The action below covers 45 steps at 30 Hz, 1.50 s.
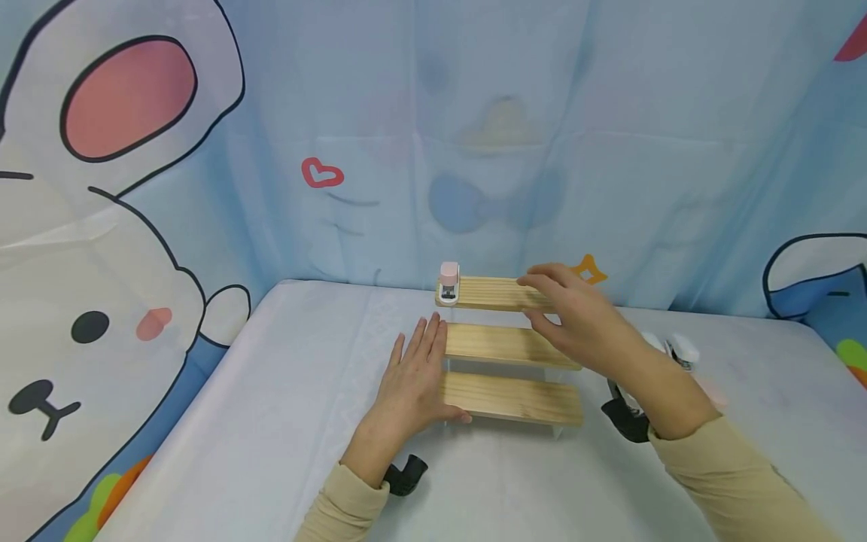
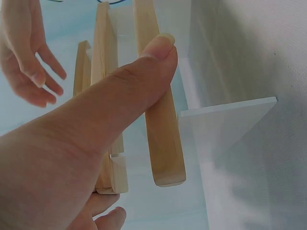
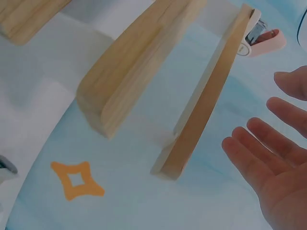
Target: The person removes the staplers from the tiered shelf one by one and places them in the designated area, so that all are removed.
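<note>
A three-tier wooden rack stands on the table, with a top board (image 1: 488, 293), a middle board (image 1: 504, 345) and a bottom board (image 1: 521, 399) on clear supports (image 2: 230, 120). On the top board's left end sits a small pink and white stapler (image 1: 448, 283), also visible in the right wrist view. My left hand (image 1: 413, 384) rests against the rack's left side, fingers straight and thumb touching the bottom board's front edge. Above the top board's right part hovers my right hand (image 1: 576, 320), fingers loosely spread, holding nothing; the right wrist view shows it apart from the board.
Partly hidden behind my right forearm, white objects (image 1: 682, 350) and a pale pink one (image 1: 711, 390) lie on the white-covered table (image 1: 271, 406). A blue printed curtain (image 1: 379, 98) hangs close behind the rack. Black wrist gear (image 1: 406, 476) shows beside my left wrist.
</note>
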Each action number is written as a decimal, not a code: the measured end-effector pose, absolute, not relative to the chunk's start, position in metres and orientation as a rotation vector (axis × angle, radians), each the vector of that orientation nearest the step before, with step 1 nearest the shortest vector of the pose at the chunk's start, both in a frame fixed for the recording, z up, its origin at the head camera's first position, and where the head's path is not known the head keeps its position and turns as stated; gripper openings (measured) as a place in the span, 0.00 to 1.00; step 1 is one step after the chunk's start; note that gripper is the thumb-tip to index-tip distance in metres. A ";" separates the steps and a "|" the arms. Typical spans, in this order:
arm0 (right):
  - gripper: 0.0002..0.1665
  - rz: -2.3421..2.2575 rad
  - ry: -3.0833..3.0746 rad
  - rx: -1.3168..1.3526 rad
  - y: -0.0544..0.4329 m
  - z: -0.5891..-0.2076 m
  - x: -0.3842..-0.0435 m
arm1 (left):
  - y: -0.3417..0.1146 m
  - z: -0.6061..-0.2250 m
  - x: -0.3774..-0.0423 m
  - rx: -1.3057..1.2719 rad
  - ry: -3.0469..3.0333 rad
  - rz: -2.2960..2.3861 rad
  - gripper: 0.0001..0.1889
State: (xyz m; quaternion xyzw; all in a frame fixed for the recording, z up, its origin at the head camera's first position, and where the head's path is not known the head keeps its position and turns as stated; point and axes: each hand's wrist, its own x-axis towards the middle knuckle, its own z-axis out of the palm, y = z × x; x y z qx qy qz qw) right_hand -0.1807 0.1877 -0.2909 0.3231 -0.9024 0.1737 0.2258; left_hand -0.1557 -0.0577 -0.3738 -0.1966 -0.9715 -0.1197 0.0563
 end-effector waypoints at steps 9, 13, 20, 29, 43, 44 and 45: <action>0.24 0.509 -2.526 0.902 0.165 -0.290 -0.193 | -0.058 -0.374 -0.156 -0.597 -2.958 -0.378 0.73; 0.26 0.542 -2.534 0.912 0.154 -0.289 -0.195 | -0.059 -0.374 -0.156 -0.602 -2.961 -0.376 0.73; 0.29 0.602 -2.576 0.932 0.135 -0.286 -0.201 | -0.060 -0.373 -0.157 -0.605 -2.950 -0.351 0.73; 0.34 0.640 -2.585 0.917 0.113 -0.289 -0.207 | -0.060 -0.372 -0.159 -0.602 -2.961 -0.371 0.73; 0.33 0.556 -2.698 0.883 0.090 -0.295 -0.214 | -0.060 -0.373 -0.157 -0.601 -2.981 -0.356 0.73; 0.31 0.548 -2.688 0.883 0.090 -0.295 -0.214 | -0.059 -0.372 -0.157 -0.601 -2.981 -0.355 0.72; 0.30 0.547 -2.675 0.883 0.090 -0.296 -0.214 | -0.059 -0.372 -0.156 -0.601 -2.982 -0.354 0.72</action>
